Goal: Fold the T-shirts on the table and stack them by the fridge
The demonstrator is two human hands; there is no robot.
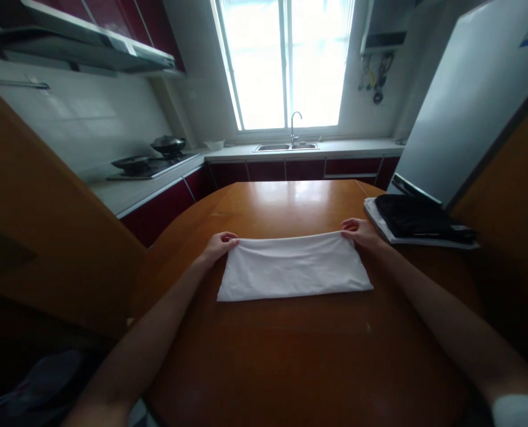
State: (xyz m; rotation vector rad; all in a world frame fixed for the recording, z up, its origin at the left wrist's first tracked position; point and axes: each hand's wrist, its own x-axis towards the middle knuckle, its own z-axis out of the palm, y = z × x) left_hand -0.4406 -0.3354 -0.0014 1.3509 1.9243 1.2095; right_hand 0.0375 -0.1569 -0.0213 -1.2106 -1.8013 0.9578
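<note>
Two far corners of a folded white cloth (296,267) sit pinched by the nearly closed left hand (221,243) and right hand (357,231) of mine, its body lying between them and towards me, probably light and limp, so best held by corners.

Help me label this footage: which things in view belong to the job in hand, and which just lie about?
Job in hand:
white cloth
wooden table under it

Seemingly just lying about:
black fabric (untouched, though perhaps related)
lidded pan
dark pan
</note>
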